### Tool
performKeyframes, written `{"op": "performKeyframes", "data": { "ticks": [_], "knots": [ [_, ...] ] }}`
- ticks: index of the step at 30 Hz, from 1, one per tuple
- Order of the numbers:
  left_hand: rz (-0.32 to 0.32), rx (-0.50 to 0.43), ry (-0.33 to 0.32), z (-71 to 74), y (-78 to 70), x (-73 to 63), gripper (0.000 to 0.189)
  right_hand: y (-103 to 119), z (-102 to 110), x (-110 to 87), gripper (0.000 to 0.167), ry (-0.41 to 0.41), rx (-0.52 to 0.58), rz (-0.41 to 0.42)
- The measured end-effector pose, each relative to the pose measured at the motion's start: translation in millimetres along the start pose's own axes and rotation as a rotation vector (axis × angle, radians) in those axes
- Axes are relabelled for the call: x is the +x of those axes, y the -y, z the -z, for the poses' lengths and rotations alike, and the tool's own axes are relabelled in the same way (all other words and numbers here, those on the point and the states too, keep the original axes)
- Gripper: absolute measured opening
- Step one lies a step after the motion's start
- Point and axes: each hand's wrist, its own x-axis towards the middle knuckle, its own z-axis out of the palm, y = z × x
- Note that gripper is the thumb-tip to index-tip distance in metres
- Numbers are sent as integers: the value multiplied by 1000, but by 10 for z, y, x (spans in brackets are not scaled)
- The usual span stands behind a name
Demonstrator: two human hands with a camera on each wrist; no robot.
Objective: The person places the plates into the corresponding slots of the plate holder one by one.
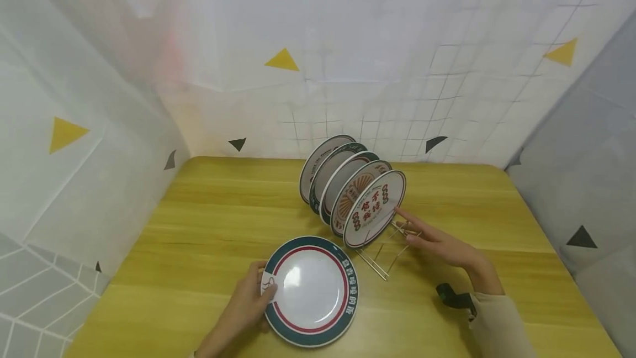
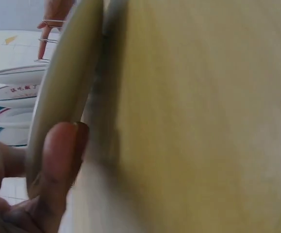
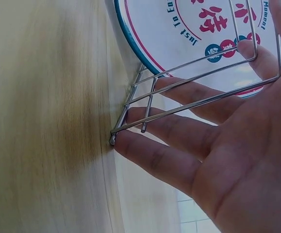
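Observation:
A white plate (image 1: pixel 310 291) with a green rim and red ring is gripped at its left edge by my left hand (image 1: pixel 243 297), thumb on the upper face. In the left wrist view that plate (image 2: pixel 65 82) stands edge-on above the table, fingers on both sides. Several plates stand tilted in a row in a wire dish rack (image 3: pixel 196 103); the front plate (image 1: pixel 375 209) bears red characters. My right hand (image 1: pixel 442 245) is at the rack's right end. Its fingers are stretched out and touch the wires, the fingertips reaching behind some of them.
A wooden table (image 1: pixel 208 225) lies under everything. Pale printed sheeting (image 1: pixel 367 32) with yellow and dark triangles closes off the back and both sides. Around my right wrist is a dark strap (image 1: pixel 454 297), beside a light sleeve (image 1: pixel 499 325).

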Motion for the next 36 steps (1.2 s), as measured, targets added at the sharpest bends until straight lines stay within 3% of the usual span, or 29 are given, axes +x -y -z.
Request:
{"op": "performKeyframes", "data": {
  "ticks": [8,17,24,27,31,36],
  "knots": [
    [-208,-28,-144,51,-177,11,57,16,23,-27,61,-14,-7,12],
    [-580,-15,-303,339,-357,-66,56,6,26,-55,61,-16,-7,8],
    [-720,-86,-413,440,-526,-39,61,20,31,-54,61,3,21,15],
    [-805,-92,-490,473,-752,37,59,23,34,-44,61,8,14,21],
    [-956,-62,-587,401,-1219,260,46,13,41,-51,60,5,2,25],
    [-1097,93,-580,101,-1725,603,45,29,-11,-20,60,11,36,17]
  ]
}}
